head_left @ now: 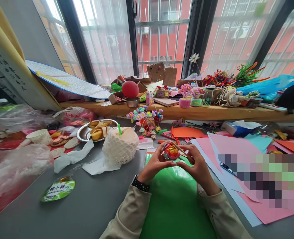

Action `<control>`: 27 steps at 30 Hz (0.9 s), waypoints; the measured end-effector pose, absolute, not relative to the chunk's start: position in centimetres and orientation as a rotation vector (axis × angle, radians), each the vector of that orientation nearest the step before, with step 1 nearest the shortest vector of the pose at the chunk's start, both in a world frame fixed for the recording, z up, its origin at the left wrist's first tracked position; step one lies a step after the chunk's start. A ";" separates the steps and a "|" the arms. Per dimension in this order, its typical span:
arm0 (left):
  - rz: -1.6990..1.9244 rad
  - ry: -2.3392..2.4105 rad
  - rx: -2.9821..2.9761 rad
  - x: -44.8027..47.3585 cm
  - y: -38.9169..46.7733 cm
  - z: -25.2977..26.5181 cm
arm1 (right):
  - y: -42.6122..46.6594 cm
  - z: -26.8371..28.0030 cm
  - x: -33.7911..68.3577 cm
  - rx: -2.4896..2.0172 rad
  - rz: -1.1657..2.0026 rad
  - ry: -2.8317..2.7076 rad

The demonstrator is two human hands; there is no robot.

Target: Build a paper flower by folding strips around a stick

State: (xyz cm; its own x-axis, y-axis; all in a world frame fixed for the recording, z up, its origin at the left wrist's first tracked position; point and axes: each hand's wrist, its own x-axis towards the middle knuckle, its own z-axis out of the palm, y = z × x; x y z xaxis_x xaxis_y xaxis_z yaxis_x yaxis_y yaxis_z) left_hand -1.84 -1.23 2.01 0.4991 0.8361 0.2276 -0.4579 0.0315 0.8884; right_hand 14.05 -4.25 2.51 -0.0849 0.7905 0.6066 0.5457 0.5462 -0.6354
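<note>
A small folded paper flower [171, 151], red outside with a yellow centre, is held up in front of me. My left hand [154, 165] grips its left side, fingers behind and thumb below. On the other side my right hand [196, 162] is closed round a thin brown stick [181, 151], whose tip lies against the flower's edge. The thumbs almost meet beneath the flower. Below both hands lies a smooth green sheet [173, 199] on the grey table.
To the left stand a net-wrapped coconut [120, 146] with a green straw and a metal bowl [80, 134] of peels. Coloured paper sheets [236, 146] and a dark-handled tool [228, 168] lie on the right. Behind, yarn flowers [147, 119] stand before a crowded wooden sill [107, 111].
</note>
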 end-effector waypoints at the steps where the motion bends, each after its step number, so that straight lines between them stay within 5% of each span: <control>1: 1.057 0.409 1.153 -1.8 -1.2 2.1 | -4.3 2.5 14.1 -1.126 0.287 -1.757; 27: 1.137 0.646 1.360 -1.9 -0.8 1.8 | -4.1 1.8 14.2 -1.252 0.186 -1.772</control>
